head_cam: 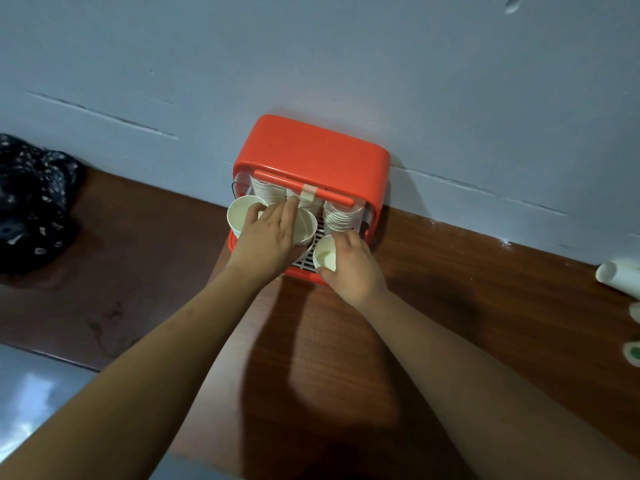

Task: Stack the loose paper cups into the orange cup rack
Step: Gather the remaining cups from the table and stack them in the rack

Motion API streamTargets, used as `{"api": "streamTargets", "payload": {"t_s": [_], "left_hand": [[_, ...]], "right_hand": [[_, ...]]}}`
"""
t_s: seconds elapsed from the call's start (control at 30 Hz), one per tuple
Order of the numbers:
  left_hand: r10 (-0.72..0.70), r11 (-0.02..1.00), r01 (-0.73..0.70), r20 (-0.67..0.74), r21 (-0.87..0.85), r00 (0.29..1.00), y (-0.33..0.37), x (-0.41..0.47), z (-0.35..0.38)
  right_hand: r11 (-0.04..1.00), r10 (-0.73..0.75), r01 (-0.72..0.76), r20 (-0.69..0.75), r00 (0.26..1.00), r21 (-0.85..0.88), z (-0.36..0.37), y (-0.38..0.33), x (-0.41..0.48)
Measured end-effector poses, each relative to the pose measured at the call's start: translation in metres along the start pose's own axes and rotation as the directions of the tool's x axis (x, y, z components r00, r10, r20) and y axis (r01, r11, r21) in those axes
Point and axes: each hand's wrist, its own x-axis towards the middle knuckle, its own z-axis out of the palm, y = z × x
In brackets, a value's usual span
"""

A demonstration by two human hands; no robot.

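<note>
From where I watch, the orange cup rack (311,150) is my landmark, set on the dark, glossy wooden counter (450,306) against a pale wall (311,46). Nearest me, at the rack's front lip, my right hand (353,268) is curled around a small paper cup (325,257), mouth up, thin-walled and plain white inside. Just left of it, over the white slatted tray (306,259), my left hand (268,237) spreads across two wider cups: one bowl-like cup (306,228) under the fingers, another (244,213) at the rack's left front corner; whether it truly grips either I cannot tell. Behind them, ribbed columns of nested cups (341,216) fill the rack, so most seems done. Well right of the rack, more loose cups (620,277) lie at the counter's edge, still to go.
</note>
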Motion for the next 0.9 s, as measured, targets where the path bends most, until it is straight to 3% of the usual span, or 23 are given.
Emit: {"api": "streamTargets", "payload": {"t_s": [0.37, 0.53, 0.9], "left_hand": [[0.088, 0.986, -0.103, 0.115, 0.132, 0.989, -0.008, 0.005, 0.009], [0.038, 0.978, -0.07, 0.162, 0.196, 0.986, -0.007, 0.008, 0.007], [0.014, 0.996, -0.02, 0.078, 0.083, 0.997, 0.0, -0.004, 0.004]], "right_hand": [[0.996, 0.003, -0.006, 0.035, 0.999, 0.088, 0.009, 0.007, 0.007], [0.995, -0.009, 0.007, 0.023, 1.0, 0.103, 0.011, 0.011, 0.005], [0.989, 0.042, -0.042, 0.001, 0.999, 0.144, 0.01, 0.005, 0.001]]}}
